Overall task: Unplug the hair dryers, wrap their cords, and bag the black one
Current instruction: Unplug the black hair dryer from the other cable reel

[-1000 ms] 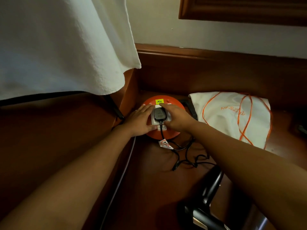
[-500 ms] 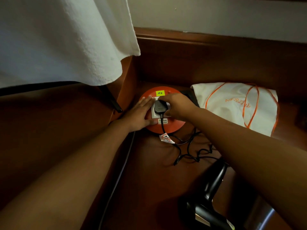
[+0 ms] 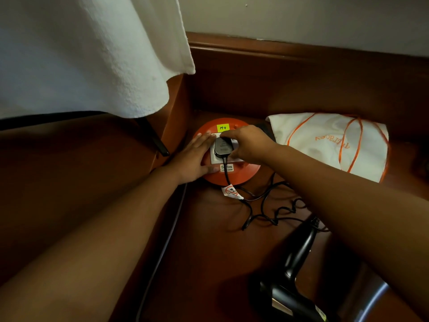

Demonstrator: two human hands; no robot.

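Note:
A black plug (image 3: 222,147) sits in the white socket of a round orange extension reel (image 3: 243,175) on the wooden floor. My right hand (image 3: 249,142) pinches the plug from above and from the right. My left hand (image 3: 193,159) lies flat on the reel's left side, fingers straight. The plug's black cord (image 3: 262,205) runs in loops to a black hair dryer (image 3: 292,289) lying at the lower right. A white drawstring bag (image 3: 325,140) with orange cords lies to the right of the reel.
A white towel (image 3: 81,54) hangs over the upper left. A wooden panel (image 3: 176,117) stands just left of the reel and a wooden skirting (image 3: 301,75) runs behind. A thin grey cable (image 3: 162,249) trails down the floor. A metal chair part (image 3: 371,296) shows at lower right.
My right hand's fingers have shifted on the plug, thumb now under its right side. The plug still sits in the socket. The left hand stays pressed on the reel; the camera tilted down slightly.

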